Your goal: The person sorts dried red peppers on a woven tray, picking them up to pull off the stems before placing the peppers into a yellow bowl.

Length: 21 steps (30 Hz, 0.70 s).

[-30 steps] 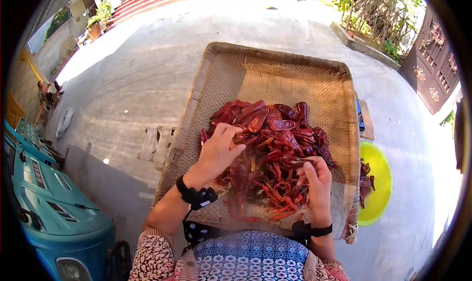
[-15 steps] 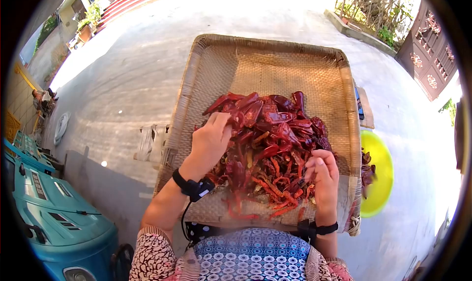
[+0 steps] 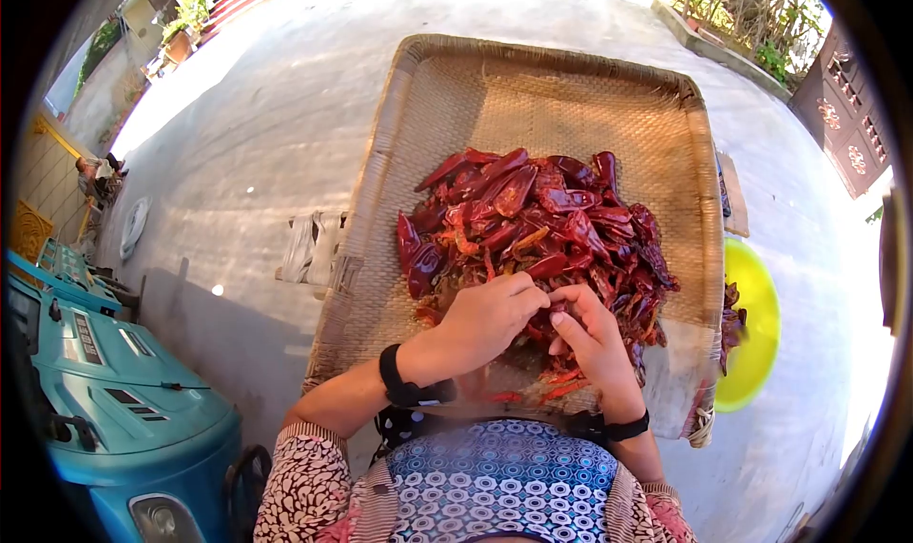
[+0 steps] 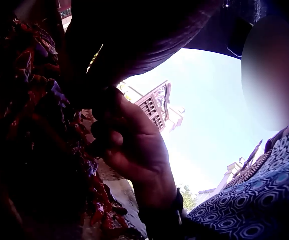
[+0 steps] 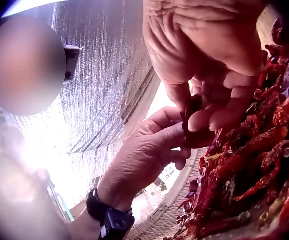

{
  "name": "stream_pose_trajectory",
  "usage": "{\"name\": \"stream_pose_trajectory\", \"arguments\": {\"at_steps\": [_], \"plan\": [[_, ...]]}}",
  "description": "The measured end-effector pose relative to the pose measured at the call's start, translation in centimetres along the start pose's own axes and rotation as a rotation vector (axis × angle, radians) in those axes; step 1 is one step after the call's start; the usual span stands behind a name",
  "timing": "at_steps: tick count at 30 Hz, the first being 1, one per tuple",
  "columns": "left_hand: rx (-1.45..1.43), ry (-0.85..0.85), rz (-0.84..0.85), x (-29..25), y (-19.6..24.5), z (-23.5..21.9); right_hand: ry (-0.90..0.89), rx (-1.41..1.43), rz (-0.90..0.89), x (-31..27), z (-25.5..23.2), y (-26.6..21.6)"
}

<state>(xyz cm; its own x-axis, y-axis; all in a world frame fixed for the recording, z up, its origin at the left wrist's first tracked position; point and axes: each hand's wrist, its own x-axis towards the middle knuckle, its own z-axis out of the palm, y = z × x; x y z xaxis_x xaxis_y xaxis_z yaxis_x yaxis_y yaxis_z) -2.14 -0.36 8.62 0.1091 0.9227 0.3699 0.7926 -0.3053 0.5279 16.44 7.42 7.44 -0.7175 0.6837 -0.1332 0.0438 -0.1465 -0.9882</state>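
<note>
A two-sided pinch, low and near

I am pinching a small dark red dried pod [image 5: 190, 117] between the fingertips of my left hand [image 3: 490, 324] and my right hand [image 3: 594, 348], both grips being clamped on it from opposite sides. Much of it is hiding behind my fingers, so I cannot tell its whole shape. It is sitting just above the near part of a broad heap of glossy dark red dried chillies [image 3: 514, 191], inside a shallow woven tan tray with a raised rim [image 3: 709, 210]. Thinner, brighter red chillies [image 3: 566, 389] are lying at the near edge of the heap. A yellow-green round basin [image 3: 761, 339] is standing to the right of the tray, with more dark red chillies [image 3: 731, 329] in it.

I am judging the pod to be very light, its skin leathery and rather slick, perhaps brittle where it is driest. A light fingertip hold near the firmer stem end should be suiting it best; squeezing the thin walls is risking cracks and spilled seeds.
</note>
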Motion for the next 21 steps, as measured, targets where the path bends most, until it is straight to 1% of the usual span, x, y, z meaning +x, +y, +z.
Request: {"name": "stream_pose_trajectory", "arguments": {"at_steps": [1,2,3,4,6,8,10,11,14,15,17,18,19,20,21], "plan": [[-0.025,0.023,0.012,0.2,0.1,-0.1,0.007,0.027,-0.002,0.0,-0.4,0.1],[-0.009,0.034,-0.091,0.4,0.2,-0.7,0.016,0.053,-0.005,-0.1,-0.8,0.2],[0.007,0.044,-0.194,0.6,0.5,-1.7,0.044,0.14,-0.018,-0.2,-1.3,-0.2],[0.022,0.055,-0.298,0.7,0.3,-2.6,0.134,0.095,-0.001,-0.7,-2.1,-1.3],[0.232,0.135,-0.493,0.1,-1.5,-4.0,0.32,0.142,-0.145,-1.1,-4.4,-1.1],[0.428,0.188,-0.559,-1.3,-3.8,-4.5,0.455,0.254,-0.273,-1.8,-7.4,-1.2],[0.486,0.042,-0.669,-2.6,-5.5,-5.1,0.604,0.514,-0.397,-2.3,-11.5,0.5],[0.514,-0.031,-0.723,-3.0,-6.0,-5.1,0.676,0.645,-0.459,-2.4,-12.8,1.0],[0.469,-0.026,-0.732,-3.6,-6.6,-4.5,0.739,1.008,-0.363,-2.8,-13.9,1.0],[0.436,-0.005,-0.729,-3.8,-6.9,-4.4,0.748,1.038,-0.271,-2.8,-13.4,0.8],[0.369,0.029,-0.721,-4.2,-7.2,-4.2,0.648,0.886,-0.281,-2.4,-12.6,2.5],[0.35,0.085,-0.698,-4.3,-7.0,-4.1,0.597,0.81,-0.284,-2.2,-12.0,3.1],[0.331,0.141,-0.675,-4.3,-6.4,-4.1,0.608,0.716,-0.265,-1.9,-9.8,1.7],[0.313,0.197,-0.651,-4.2,-5.8,-4.2,0.54,0.559,-0.265,-1.6,-8.1,1.1],[0.207,0.188,-0.645,-4.0,-4.7,-4.7,0.471,0.404,-0.264,-1.4,-6.7,0.6]]}}
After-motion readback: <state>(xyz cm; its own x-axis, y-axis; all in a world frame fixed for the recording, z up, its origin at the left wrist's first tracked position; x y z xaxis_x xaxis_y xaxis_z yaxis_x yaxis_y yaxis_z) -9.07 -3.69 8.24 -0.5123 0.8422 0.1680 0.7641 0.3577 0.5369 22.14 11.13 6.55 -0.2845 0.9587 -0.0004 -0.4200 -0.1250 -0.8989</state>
